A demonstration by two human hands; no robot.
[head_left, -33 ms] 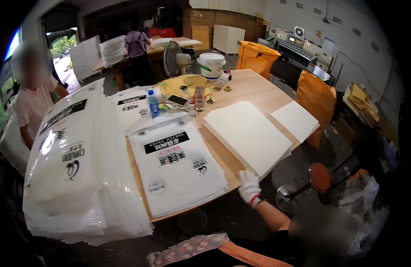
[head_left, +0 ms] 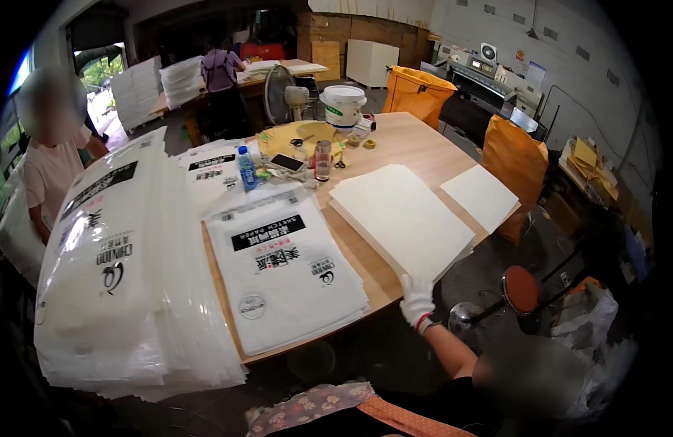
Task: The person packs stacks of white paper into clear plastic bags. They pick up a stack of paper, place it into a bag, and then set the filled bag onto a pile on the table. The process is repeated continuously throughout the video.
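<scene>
My right hand [head_left: 416,300], in a white glove with a red cuff edge, is at the near corner of a thick stack of cream-white paper sheets [head_left: 405,218]. Its fingers stretch up against the stack's near edge; the hand looks open, and no sheet shows in its grip. My left hand is out of view. Left of the stack lies a pile of printed clear plastic bags [head_left: 289,273]. A smaller lot of white sheets [head_left: 482,199] sits at the table's right edge.
More printed plastic bags [head_left: 118,291] cover the left side of the wooden table [head_left: 413,138]. A bottle [head_left: 247,169], phone [head_left: 287,162], glass [head_left: 322,160], scissors [head_left: 340,160] and white bucket [head_left: 343,108] stand further back. A person [head_left: 56,167] is at left; a round stool [head_left: 521,289] stands at right.
My gloved right hand has shifted slightly right along the paper stack's near edge, and its fingers point more upward. The paper and bags look unmoved.
</scene>
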